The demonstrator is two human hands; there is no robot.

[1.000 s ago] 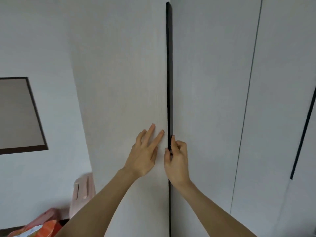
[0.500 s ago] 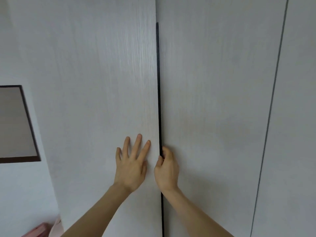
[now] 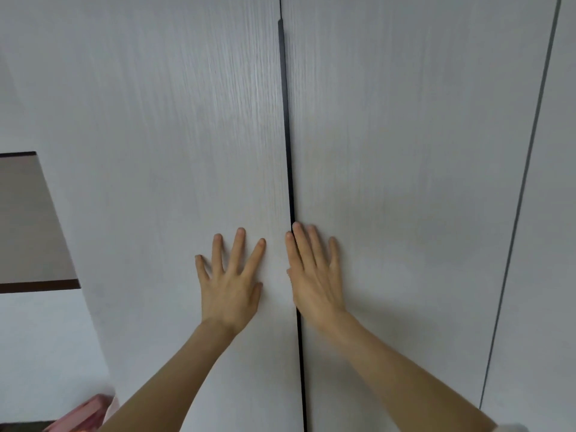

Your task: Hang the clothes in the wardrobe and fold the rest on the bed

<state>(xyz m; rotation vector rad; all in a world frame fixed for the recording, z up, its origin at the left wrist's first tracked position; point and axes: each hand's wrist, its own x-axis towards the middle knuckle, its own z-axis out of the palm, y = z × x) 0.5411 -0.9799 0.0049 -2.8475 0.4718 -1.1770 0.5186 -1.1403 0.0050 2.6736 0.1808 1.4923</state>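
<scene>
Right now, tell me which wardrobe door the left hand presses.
The left hand lies flat on the left door, left of the dark gap; the right hand presses the neighbouring door.

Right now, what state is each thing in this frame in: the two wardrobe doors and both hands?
Left wardrobe door: shut, or all but; only a thin dark seam shows between the doors.
Right wardrobe door: shut, flush along that seam.
Left hand: fingers straight and spread, flat on the left door.
Right hand: fingers straight, flat on the right door beside the seam.
</scene>
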